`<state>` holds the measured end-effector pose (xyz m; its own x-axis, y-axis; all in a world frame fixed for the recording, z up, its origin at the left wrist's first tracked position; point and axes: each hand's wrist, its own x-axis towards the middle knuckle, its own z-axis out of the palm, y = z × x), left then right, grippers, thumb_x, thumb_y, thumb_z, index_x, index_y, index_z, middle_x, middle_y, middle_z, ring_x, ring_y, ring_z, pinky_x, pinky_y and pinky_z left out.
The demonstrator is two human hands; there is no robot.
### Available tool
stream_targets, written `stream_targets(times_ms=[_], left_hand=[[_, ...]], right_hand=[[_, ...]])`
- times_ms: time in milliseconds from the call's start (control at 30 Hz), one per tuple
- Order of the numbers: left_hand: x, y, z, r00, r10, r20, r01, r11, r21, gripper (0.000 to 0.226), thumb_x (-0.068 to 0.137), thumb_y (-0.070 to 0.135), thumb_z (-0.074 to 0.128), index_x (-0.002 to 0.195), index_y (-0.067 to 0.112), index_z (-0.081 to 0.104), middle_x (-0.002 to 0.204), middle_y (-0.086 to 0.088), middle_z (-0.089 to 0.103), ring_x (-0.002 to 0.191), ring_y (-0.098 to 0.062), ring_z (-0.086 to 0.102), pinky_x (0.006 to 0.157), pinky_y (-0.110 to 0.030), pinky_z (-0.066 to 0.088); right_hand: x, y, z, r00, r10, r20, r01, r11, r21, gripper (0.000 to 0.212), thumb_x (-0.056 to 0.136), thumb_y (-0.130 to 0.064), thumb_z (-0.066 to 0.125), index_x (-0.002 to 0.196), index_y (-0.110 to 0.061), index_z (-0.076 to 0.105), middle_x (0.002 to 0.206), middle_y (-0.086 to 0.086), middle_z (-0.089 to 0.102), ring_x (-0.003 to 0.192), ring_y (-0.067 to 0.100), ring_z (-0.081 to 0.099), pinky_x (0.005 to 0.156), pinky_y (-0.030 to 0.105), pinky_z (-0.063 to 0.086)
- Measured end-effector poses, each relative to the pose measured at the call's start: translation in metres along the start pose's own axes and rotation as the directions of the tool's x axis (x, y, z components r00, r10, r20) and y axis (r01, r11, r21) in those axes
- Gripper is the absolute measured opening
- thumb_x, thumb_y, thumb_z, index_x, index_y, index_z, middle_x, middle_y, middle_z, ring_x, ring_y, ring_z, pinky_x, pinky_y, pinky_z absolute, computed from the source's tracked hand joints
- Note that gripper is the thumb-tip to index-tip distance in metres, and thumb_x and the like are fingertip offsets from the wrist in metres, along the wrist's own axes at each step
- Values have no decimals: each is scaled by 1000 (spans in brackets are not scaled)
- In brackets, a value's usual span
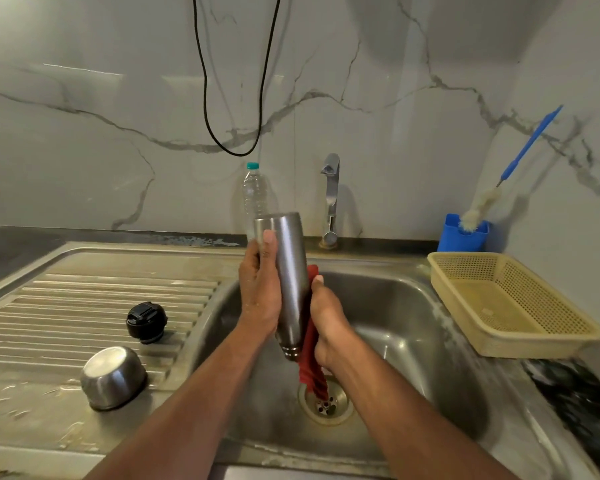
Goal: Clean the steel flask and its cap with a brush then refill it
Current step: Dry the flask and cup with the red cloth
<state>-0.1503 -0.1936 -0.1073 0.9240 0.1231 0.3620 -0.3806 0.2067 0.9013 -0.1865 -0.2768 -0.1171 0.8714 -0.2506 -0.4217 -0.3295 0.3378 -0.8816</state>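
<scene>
I'm holding the flask (289,282) upside down over the sink (406,306), left hand (260,292) wrapped round it, right hand (329,323) gripping a red cloth (310,368) against it. Cap (146,322) lying on the drainboard, brush (513,168) parked in its holder: brushing looks done, refilling is remaining.

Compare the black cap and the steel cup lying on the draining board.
The black cap is dark, matt plastic; the steel cup is shiny bare metal. The black cap is smaller and lies farther from the camera; the steel cup is bigger and nearer. The steel cup lies mouth down, base up. Both rest on the draining board, untouched by either hand.
</scene>
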Motion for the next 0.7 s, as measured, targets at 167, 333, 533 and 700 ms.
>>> stream_targets(times_ms=[167,333,533,700], left_hand=[[-8,-23,2,972,59,228,-121,955,269,70,89,86,44,110,24,68,95,-4,74,83,-20,73,75,-38,62],[-6,-28,0,962,-53,267,-17,967,253,60,97,71,44,112,18,70,92,-7,78,81,-22,76,77,-37,62],[1,-16,-2,989,-148,7,147,989,31,65,102,64,37,111,11,74,91,-9,80,82,-22,77,73,-31,63],[6,0,-8,979,-196,-57,176,954,-244,79,87,72,54,120,2,67,99,-18,76,81,-23,75,71,-32,62]], right_hand=[[-5,-14,-8,987,-156,-31,159,966,203,64,106,-65,31,115,-18,74,96,11,81,94,28,77,93,45,61],[-5,-13,-1,921,-381,-80,389,910,144,66,96,-73,37,142,-31,60,127,6,72,117,25,70,109,52,51],[-8,-11,-3,772,-619,146,612,659,-437,61,107,-47,48,162,-50,20,153,-8,50,133,18,55,112,43,48],[-4,10,6,696,-683,219,636,445,-631,70,97,-71,24,161,-45,18,151,-5,51,137,18,50,117,51,39]])
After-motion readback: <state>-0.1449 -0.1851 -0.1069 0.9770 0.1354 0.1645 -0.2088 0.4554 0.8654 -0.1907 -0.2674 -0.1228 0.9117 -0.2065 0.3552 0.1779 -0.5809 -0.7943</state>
